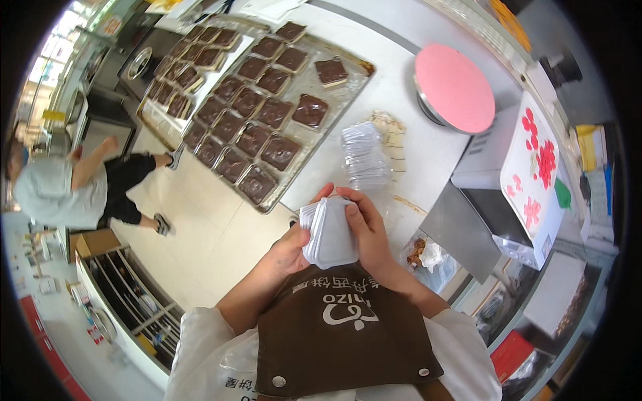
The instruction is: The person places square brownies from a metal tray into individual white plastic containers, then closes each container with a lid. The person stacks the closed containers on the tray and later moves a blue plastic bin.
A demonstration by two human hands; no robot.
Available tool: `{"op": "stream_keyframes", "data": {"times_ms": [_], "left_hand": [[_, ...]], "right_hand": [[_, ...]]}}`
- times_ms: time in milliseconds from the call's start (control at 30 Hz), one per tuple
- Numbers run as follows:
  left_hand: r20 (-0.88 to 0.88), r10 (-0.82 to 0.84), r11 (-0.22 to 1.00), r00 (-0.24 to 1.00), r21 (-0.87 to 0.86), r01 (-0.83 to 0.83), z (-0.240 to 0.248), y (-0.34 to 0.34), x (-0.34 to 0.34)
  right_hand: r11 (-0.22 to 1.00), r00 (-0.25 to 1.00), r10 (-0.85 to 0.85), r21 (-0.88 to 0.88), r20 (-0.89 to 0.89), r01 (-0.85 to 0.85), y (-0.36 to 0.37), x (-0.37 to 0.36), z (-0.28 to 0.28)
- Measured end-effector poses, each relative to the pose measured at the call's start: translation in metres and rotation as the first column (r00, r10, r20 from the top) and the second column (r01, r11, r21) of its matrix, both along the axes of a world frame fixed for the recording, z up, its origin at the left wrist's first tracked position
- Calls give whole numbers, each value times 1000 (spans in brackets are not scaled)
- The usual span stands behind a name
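Both my hands hold a stack of thin, clear plastic lids [334,234] with rounded corners, in front of my brown apron. My left hand [289,248] is closed around the left side of the stack, and my right hand [368,230] grips its right side with the thumb on the top lid. Beyond them, a row of similar nested clear plastic pieces [364,155] lies on the white table. Left of that is a metal tray [348,95] of square, chocolate-topped desserts [259,184] in clear containers, which appear uncovered.
A second tray of chocolate desserts [188,65] sits farther left. On the right stand a pink round turntable [455,87] and a white box [498,160] with red shapes on its top. A plastic bag [435,257] lies near my right forearm. Another person [67,187] is at the left.
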State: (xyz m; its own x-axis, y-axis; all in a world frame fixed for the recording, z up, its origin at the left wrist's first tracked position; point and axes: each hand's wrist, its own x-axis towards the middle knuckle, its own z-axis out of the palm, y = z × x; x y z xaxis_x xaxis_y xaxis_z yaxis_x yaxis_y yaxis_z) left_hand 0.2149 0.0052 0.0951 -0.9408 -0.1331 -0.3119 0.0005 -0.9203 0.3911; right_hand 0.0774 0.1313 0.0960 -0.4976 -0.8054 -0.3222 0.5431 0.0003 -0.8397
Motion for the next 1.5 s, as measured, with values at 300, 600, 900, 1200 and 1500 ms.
{"op": "stream_keyframes", "data": {"times_ms": [300,600,900,1200,1500], "left_hand": [[-80,-51,998,996,19,53,-12,-29,82],[-75,-63,997,995,-60,58,-14,-120,160],[-70,-174,985,982,-3,174,-18,-175,206],[-318,-146,934,937,267,237,-22,-196,202],[-407,-144,953,902,190,238,-29,-188,165]], "right_hand": [[992,443,121,87,-888,-95,-36,58,31],[918,379,315,179,-870,-353,-97,139,49],[775,214,465,278,-859,-567,-137,171,69],[944,179,126,62,-976,-324,-163,196,74],[977,269,69,11,-961,-213,-176,193,63]]}}
